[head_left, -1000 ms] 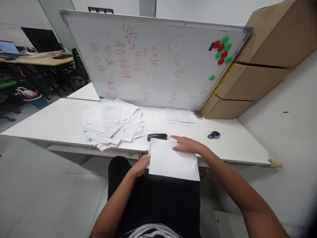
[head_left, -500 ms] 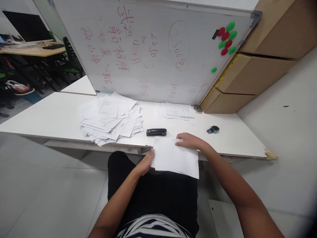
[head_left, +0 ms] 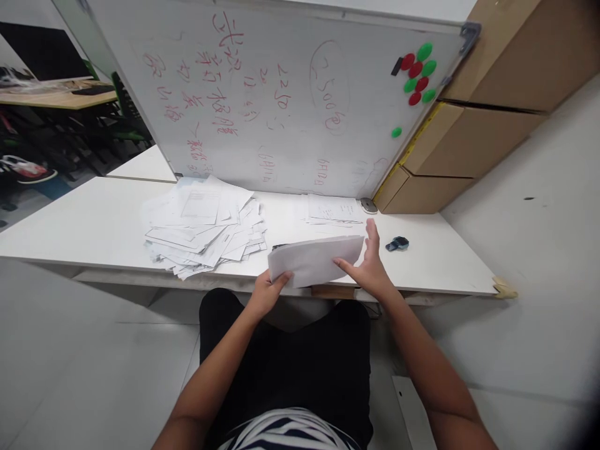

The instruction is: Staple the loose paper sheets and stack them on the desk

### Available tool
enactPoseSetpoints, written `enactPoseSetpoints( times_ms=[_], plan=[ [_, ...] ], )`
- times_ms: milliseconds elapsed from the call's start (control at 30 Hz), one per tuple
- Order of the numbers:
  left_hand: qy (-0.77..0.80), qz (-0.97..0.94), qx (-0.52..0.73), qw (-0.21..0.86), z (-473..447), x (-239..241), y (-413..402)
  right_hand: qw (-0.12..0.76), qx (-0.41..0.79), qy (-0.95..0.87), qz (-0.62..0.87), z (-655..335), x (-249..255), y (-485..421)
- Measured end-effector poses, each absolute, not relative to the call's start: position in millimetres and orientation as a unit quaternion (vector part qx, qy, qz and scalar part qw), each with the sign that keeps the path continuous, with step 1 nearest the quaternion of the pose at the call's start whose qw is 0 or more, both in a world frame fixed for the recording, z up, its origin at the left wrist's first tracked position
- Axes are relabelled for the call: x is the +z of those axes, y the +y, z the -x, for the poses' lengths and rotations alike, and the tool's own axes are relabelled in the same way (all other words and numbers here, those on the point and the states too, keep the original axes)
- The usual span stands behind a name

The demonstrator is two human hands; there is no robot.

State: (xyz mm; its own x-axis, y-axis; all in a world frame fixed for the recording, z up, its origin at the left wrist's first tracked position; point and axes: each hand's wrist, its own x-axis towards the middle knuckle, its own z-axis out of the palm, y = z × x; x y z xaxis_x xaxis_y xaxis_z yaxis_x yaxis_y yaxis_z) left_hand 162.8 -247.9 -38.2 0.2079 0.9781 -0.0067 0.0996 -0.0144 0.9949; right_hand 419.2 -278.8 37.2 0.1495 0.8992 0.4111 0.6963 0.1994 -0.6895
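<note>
White sheets of paper (head_left: 312, 261) stand tilted up above the table's front edge. My left hand (head_left: 267, 294) grips their lower left corner, thumb in front and the other fingers hidden behind. At the right end, my right hand (head_left: 368, 269) has its thumb against the front of the paper, while its fingers stretch upward, spread from the thumb, by the right edge. Behind the paper's top left corner a sliver of the black stapler (head_left: 280, 246) shows; the rest is hidden.
A messy heap of papers (head_left: 201, 225) lies left on the white table (head_left: 84, 219). A thinner stack of sheets (head_left: 335, 209) lies by the whiteboard (head_left: 290, 150). A dark watch-like object (head_left: 397, 244) is at right. Cardboard boxes (head_left: 469, 137) stand beyond.
The paper has been raised and tipped from lying nearly flat over my lap to standing over the table edge, now covering most of the stapler. My right hand's fingers have opened and lifted.
</note>
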Motion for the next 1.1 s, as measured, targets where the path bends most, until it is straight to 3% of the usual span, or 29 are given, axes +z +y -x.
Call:
enactPoseSetpoints(
  times_ms=[167, 433, 700, 1100],
  plan=[
    [0.453, -0.627, 0.394, 0.497, -158, -28, -223, 0.456, 0.375, -0.574, 0.567, -416, 17, -276],
    [0.469, -0.616, 0.393, 0.496, -157, -23, -211, 0.523, 0.318, -0.545, 0.573, -391, -4, -264],
    [0.484, -0.537, 0.427, 0.543, -161, -38, -204, 0.567, 0.386, -0.454, 0.569, -390, -34, -253],
    [0.487, -0.59, 0.418, 0.49, -168, -43, -210, 0.505, 0.392, -0.479, 0.602, -376, -36, -258]
  ],
)
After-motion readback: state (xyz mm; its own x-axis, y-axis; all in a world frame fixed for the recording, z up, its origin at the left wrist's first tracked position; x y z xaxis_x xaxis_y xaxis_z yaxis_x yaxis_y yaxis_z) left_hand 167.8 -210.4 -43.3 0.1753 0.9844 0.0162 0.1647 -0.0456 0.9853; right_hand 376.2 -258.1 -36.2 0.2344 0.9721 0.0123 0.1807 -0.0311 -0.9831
